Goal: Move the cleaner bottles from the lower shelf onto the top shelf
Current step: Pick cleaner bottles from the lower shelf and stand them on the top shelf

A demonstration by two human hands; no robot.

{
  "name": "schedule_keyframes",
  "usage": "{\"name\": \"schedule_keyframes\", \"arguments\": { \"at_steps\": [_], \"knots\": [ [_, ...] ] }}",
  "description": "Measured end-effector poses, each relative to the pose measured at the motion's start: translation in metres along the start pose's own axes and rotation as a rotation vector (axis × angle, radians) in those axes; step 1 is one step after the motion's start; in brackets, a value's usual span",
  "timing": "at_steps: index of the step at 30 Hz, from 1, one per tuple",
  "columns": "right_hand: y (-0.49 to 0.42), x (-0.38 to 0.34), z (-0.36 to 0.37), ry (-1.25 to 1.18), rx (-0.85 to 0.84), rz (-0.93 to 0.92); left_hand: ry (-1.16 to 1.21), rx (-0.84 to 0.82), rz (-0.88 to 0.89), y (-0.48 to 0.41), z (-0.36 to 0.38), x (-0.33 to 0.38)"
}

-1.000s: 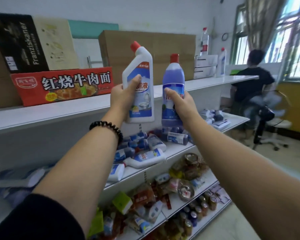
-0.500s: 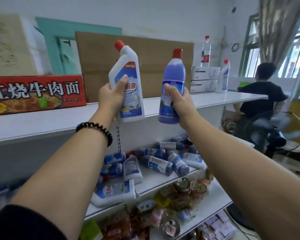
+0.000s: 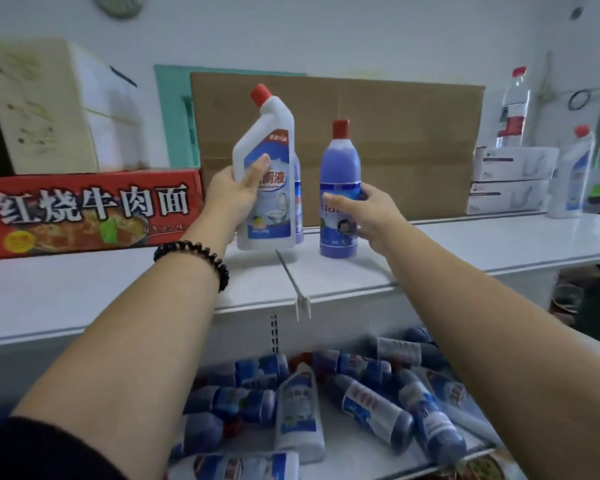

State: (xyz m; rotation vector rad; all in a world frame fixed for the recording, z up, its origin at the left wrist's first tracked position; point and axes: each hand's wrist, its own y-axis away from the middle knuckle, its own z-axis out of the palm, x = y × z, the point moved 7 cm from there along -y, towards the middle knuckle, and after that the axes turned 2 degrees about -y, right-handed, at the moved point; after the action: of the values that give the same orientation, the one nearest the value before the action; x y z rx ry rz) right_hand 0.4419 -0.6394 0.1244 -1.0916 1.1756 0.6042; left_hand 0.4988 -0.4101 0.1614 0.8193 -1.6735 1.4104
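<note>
Fingers [image 3: 258, 166] of the left hand [image 3: 234, 199] wrap the white bottle [image 3: 271, 133]; the right hand [image 3: 371, 216] grips the purple-filled blue bottle [image 3: 340, 161] at its 3 o'clock. Both have reached the top shelf [image 3: 465, 244].

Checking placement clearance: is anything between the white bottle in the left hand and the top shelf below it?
Nothing visible lies between the white bottle and the top shelf. A thin wire divider starts by its base's right front, and another bottle stands just behind it. The left hand grips it.
</note>
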Motion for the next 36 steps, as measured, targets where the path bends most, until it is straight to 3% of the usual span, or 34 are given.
{"name": "schedule_keyframes", "arguments": {
  "at_steps": [10, 25, 36],
  "knots": [
    [-0.066, 0.014, 0.018, 0.255, -0.249, 0.155, -0.072, 0.104, -0.072, -0.01, -0.014, -0.028],
    [-0.073, 0.011, 0.022, 0.425, -0.194, -0.036, -0.041, -0.038, -0.117, -0.003, 0.007, -0.032],
    [-0.068, 0.016, 0.022, 0.416, -0.179, -0.006, -0.008, -0.049, -0.139, 0.007, 0.005, -0.029]
  ]
}}
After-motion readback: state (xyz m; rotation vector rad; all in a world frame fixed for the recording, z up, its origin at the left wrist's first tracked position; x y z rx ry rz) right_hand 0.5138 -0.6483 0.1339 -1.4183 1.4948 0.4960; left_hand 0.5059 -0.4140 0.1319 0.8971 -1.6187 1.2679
